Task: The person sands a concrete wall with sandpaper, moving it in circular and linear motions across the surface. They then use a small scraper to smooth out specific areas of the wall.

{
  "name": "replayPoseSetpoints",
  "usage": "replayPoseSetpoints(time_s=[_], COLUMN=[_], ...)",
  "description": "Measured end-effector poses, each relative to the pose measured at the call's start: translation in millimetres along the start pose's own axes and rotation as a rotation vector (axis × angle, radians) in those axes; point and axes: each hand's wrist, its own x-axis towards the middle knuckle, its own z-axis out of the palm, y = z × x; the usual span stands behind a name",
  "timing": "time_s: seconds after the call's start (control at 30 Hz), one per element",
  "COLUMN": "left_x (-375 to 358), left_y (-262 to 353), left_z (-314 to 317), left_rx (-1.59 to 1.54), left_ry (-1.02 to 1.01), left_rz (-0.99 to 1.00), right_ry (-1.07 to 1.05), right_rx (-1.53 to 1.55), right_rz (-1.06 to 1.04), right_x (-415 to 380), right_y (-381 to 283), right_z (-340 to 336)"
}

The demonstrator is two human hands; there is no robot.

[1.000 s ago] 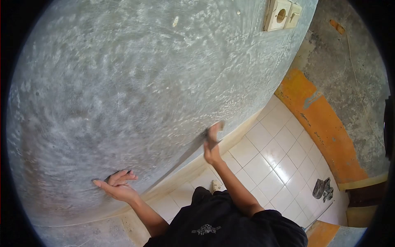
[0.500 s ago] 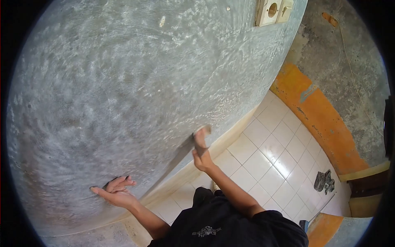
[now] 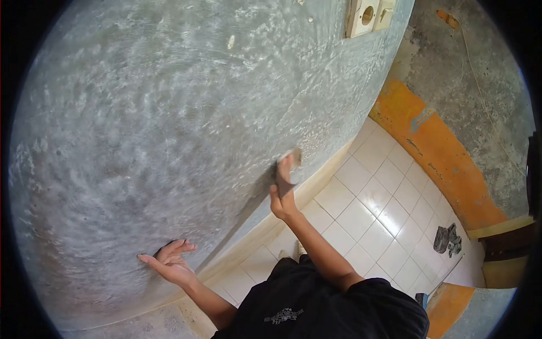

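My left hand is at the lower part of the grey wall, its thumb and fingers apart, with nothing in it. My right hand is farther right, near the wall's lower edge. It presses a curled brownish sheet, which looks like sandpaper, against the wall; the sheet wraps around the fingers. The outer end of the sheet is blurred. Pale scuffs and streaks cover the wall surface around both hands.
A socket and switch plate is fixed high on the wall. White floor tiles lie below. Dark crumpled items rest on the floor at the right. Beyond is a wall with an orange band.
My right hand has moved up and slightly right along the wall with the sheet. My left hand appears slightly farther right, and the view has shifted a little.
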Motion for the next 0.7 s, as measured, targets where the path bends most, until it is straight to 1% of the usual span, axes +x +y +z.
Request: replayPoseSetpoints(time_s=[0.1,0.17,0.2,0.3,0.4,0.5,0.53,0.63,0.7], left_x=[-1,-10,-16,-34,-51,-66,-70,-87,-96], left_y=[-6,-4,-4,-9,-21,-34,-37,-43,-45], left_z=[-12,-11,-9,-9,-2,30,47,98,142], left_rx=[-0.017,0.075,0.12,0.068,0.105,0.154,0.161,0.158,0.111], left_ry=[-0.138,-0.168,-0.177,-0.215,-0.231,-0.237,-0.242,-0.226,-0.205], left_rz=[0.049,0.125,0.161,0.178,0.139,0.059,0.07,0.101,0.123], right_ry=[0.096,0.194,0.247,0.383,0.427,0.435,0.442,0.484,0.516], right_rx=[0.07,0.111,0.134,0.225,0.303,0.291,0.268,0.266,0.351], right_rz=[0.283,0.413,0.449,0.499,0.485,0.481,0.486,0.59,0.729], right_x=[-34,-31,-21,37,96,124,125,115,109], right_y=[48,66,71,73,74,82,88,113,145], right_z=[8,-1,-11,-51,-94,-108,-107,-117,-137])
